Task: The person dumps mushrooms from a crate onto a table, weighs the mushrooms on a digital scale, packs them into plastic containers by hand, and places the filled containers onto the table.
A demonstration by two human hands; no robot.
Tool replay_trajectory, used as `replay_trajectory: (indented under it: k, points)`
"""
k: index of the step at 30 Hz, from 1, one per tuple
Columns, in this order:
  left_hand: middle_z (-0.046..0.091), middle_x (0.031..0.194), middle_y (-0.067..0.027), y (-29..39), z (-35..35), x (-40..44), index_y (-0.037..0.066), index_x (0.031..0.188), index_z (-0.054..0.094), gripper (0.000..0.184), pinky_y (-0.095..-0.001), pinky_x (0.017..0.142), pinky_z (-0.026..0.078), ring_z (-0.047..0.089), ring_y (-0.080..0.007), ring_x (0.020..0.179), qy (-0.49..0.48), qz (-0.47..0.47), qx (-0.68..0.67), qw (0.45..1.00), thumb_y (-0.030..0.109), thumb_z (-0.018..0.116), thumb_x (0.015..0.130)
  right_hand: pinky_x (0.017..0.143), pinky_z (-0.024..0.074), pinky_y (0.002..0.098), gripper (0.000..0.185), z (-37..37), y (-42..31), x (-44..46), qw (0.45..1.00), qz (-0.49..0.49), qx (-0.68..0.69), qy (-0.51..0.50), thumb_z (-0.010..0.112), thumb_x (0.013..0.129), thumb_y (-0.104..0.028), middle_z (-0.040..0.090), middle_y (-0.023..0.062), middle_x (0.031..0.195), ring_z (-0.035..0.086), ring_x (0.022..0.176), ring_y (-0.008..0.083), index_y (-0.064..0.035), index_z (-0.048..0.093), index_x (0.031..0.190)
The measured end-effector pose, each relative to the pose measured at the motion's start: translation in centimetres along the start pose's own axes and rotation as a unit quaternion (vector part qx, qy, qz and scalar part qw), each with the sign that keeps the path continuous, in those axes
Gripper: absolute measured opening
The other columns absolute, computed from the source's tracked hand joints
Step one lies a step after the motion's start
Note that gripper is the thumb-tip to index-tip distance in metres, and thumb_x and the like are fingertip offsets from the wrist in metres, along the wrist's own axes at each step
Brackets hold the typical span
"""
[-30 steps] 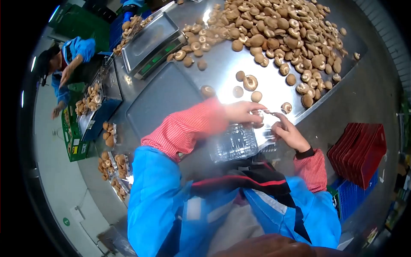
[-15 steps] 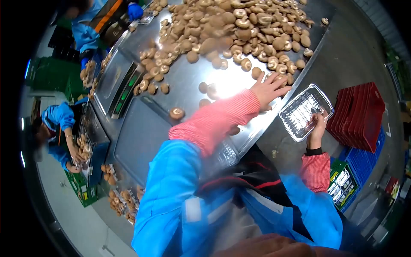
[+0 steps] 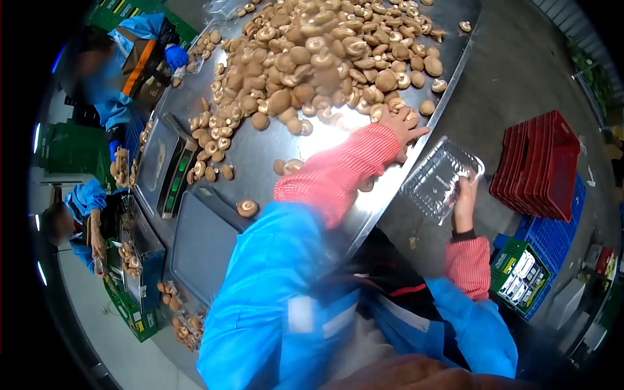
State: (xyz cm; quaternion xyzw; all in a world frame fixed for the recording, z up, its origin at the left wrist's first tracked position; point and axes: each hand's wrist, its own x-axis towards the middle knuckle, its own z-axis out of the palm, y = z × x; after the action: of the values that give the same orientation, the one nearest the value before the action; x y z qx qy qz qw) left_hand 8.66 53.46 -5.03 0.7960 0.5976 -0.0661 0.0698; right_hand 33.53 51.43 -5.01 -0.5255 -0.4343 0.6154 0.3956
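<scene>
My right hand [image 3: 464,203] grips a clear plastic tray [image 3: 426,188] by its near right side, just off the table edge. The tray is tilted, and no mushrooms show in it. My left hand [image 3: 404,129] lies at the table's right edge with fingers spread, over a few of the brown mushrooms [image 3: 385,80] at the rim of a large heap. Its palm side is hidden, so I cannot make out what lies beneath it. A few loose mushrooms lie beside my left forearm, partly covered by the sleeve.
A scale [image 3: 170,179] with green displays and a grey plastic lid or tray [image 3: 201,244] are on the metal table [image 3: 250,159]. Stacked red crates [image 3: 536,166] and a green crate [image 3: 520,273] stand right. Two people work at left, near packed mushrooms [image 3: 185,331].
The view has shifted slightly. The tray has tilted in my right hand, its open face turning away. My left hand stays at the table edge by the mushrooms, fingers still spread.
</scene>
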Motion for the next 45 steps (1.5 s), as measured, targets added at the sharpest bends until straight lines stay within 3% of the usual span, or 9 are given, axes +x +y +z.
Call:
replay_trajectory:
  k: [2,4,7,20,23,27,34,38,45]
  points:
    - [0.042,0.14,-0.0042,0.5,-0.4,-0.6,0.03,0.145,0.034,0.083,-0.0619,0.099,0.028,0.031,-0.0254,0.136,-0.003,-0.019,0.005,1.0,0.034,0.068,0.07,0.048,0.0442,0.0308,0.042,0.8,-0.1,2.4,0.996,-0.009,-0.083,-0.029,0.049,0.093,-0.024,0.056,0.0078,0.076,0.055,0.056,0.0178,-0.0073,0.038,0.13]
    - [0.045,0.137,-0.0036,0.9,-0.7,-1.2,0.022,0.139,0.045,0.074,-0.061,0.098,0.029,0.034,-0.025,0.133,0.007,-0.036,0.015,0.999,0.038,0.069,0.071,0.068,0.0505,0.0442,0.048,2.1,1.0,5.9,0.862,-0.371,-0.344,0.041,0.05,0.092,-0.03,0.065,0.0197,0.092,0.065,0.074,0.0356,-0.0062,0.036,0.132]
    - [0.048,0.133,-0.0028,0.9,-0.2,-1.3,0.013,0.127,0.056,0.062,-0.062,0.101,0.026,0.034,-0.0251,0.132,-0.032,-0.08,0.017,0.996,0.046,0.066,0.075,0.086,0.0458,0.0506,0.051,5.4,-4.7,4.2,0.891,-0.134,-0.434,-0.006,0.047,0.092,-0.035,0.064,0.0288,0.106,0.062,0.094,0.0479,-0.0043,0.036,0.131]
    - [0.033,0.15,-0.004,-1.8,4.7,-7.3,0.015,0.132,0.05,0.065,-0.0659,0.103,0.024,0.029,-0.0337,0.136,0.111,-0.124,-0.046,0.985,0.032,0.065,0.071,0.092,0.0463,0.0467,0.058,16.0,-6.0,8.9,0.735,-0.057,-0.652,-0.178,0.042,0.091,-0.04,0.061,0.027,0.117,0.06,0.107,0.0406,0.0037,0.04,0.128]
    - [0.031,0.147,-0.0145,-2.2,3.2,-10.8,0.021,0.138,0.044,0.079,-0.0597,0.107,0.028,0.032,-0.0364,0.135,0.162,-0.087,-0.095,0.978,0.036,0.076,0.067,0.093,0.0455,0.0471,0.057,16.5,-5.9,9.4,0.749,-0.056,-0.636,-0.178,0.043,0.09,-0.04,0.061,0.0278,0.117,0.06,0.108,0.0411,0.0036,0.04,0.128]
    - [0.032,0.139,-0.0301,-2.9,4.4,-14.8,0.014,0.147,0.026,0.115,-0.0506,0.107,0.034,0.034,-0.0475,0.129,0.234,-0.381,-0.264,0.855,0.053,0.083,0.055,0.094,0.0439,0.0472,0.057,16.3,-3.5,11.0,0.778,-0.059,-0.594,-0.199,0.043,0.09,-0.039,0.06,0.0306,0.115,0.059,0.108,0.0423,0.004,0.038,0.128]
    - [0.034,0.13,-0.029,-5.7,7.0,-14.0,0.003,0.148,0.019,0.128,-0.0444,0.103,0.041,0.042,-0.0429,0.122,0.19,-0.319,-0.354,0.859,0.042,0.09,0.048,0.084,0.0465,0.0497,0.057,20.3,-1.1,7.2,0.801,-0.124,-0.534,-0.243,0.048,0.086,-0.043,0.065,0.0297,0.095,0.063,0.093,0.0453,-0.0022,0.036,0.124]
    - [0.029,0.133,-0.0242,-4.6,7.9,-13.8,0.0,0.145,0.027,0.121,-0.0408,0.107,0.038,0.04,-0.0384,0.125,0.277,-0.319,-0.546,0.724,0.028,0.091,0.046,0.085,0.0472,0.0457,0.061,21.0,0.6,7.6,0.836,-0.126,-0.422,-0.327,0.048,0.087,-0.037,0.065,0.0273,0.098,0.063,0.094,0.042,-0.0044,0.029,0.136]
    - [0.027,0.143,-0.0275,1.1,1.5,-14.2,0.006,0.142,0.03,0.111,-0.0475,0.103,0.039,0.034,-0.0456,0.13,0.272,-0.402,-0.239,0.841,0.039,0.088,0.053,0.076,0.0551,0.0308,0.039,19.7,6.5,5.2,0.909,0.16,0.092,-0.374,0.04,0.097,-0.025,0.056,0.0129,0.117,0.063,0.095,0.0203,-0.0037,0.042,0.129]
